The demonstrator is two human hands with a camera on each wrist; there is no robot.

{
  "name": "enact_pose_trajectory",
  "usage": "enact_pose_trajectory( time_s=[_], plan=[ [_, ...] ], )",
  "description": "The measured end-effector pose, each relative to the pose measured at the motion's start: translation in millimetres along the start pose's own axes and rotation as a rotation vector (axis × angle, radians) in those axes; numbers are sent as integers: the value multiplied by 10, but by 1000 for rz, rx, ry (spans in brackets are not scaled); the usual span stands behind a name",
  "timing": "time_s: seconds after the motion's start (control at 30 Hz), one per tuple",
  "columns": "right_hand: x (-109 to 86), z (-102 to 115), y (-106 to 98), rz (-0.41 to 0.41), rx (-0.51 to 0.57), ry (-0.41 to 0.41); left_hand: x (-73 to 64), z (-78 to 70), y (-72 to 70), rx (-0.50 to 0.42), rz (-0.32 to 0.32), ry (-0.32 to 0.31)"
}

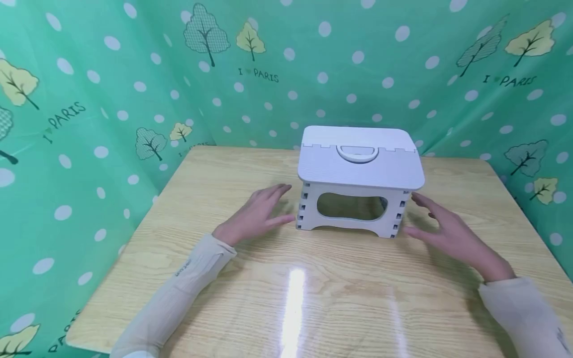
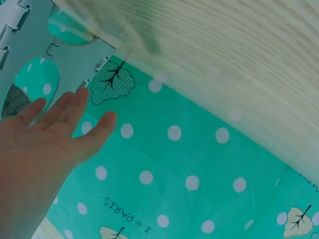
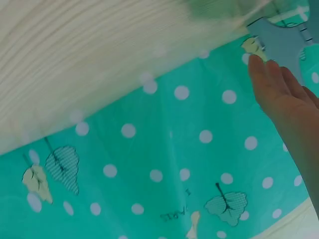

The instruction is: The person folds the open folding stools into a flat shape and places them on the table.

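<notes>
Flanking the white stool, left hand and right hand outstretched.

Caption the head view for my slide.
Left fingers and right fingers flank a white folding step stool on a wooden table.

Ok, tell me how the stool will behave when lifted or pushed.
The stool is probably light for its size, given its cut-out sides. It may fold if lifted by the handle, as a seam crosses there. Pushed low, it would likely slide, since the table looks smooth and shiny.
</notes>
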State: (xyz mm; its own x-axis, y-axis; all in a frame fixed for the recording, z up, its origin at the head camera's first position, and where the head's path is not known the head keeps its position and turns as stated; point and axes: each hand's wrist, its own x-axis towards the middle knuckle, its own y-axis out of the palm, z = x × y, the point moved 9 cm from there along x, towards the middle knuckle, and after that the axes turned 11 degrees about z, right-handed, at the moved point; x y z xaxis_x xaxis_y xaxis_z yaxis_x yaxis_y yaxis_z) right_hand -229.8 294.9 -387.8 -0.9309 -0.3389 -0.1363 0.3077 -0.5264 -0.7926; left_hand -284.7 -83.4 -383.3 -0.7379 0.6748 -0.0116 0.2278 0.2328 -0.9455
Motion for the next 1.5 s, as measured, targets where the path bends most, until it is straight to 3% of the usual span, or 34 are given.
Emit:
enact_pose_trajectory(
  time_s=[0.17, 0.73, 0.97, 1.17, 1.5],
  plan=[
    [82, 133, 14, -26, 52, -79, 32, -37, 14, -44, 5, 13],
    [259, 235, 133, -20, 183, -156, 236, -125, 76, -161, 37, 47],
    [302, 229, 198, 10, 165, -155, 308, -162, 131, -217, 47, 97],
    [318, 266, 223, 0, 144, -161, 354, -189, 176, -203, 64, 115],
    [349, 262, 260, 7, 120, -143, 396, -236, 209, -260, 89, 132]
  ],
)
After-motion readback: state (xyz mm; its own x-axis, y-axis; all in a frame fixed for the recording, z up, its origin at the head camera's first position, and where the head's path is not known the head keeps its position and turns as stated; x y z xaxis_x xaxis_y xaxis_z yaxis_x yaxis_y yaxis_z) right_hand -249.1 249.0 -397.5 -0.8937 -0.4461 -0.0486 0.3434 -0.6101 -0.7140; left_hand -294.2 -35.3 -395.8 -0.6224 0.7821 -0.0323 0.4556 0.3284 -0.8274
